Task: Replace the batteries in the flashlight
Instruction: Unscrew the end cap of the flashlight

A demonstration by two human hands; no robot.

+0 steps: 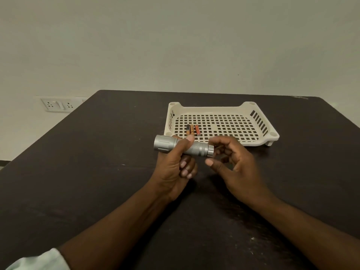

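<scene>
Two bare forearms enter from the bottom edge, no watch, bands or rings visible. Left hand (175, 164) and right hand (235, 162) are ungloved, fingernails short and pale. Left arm has a light-coloured sleeve (39, 260), whitish with a faint green-grey tint, pushed up toward the elbow, only its cuff end showing at the bottom-left corner; fabric looks smooth, no pattern or buttons readable. Right arm is bare as far as the frame edge, no sleeve in view. Rest of the person is out of view.
</scene>
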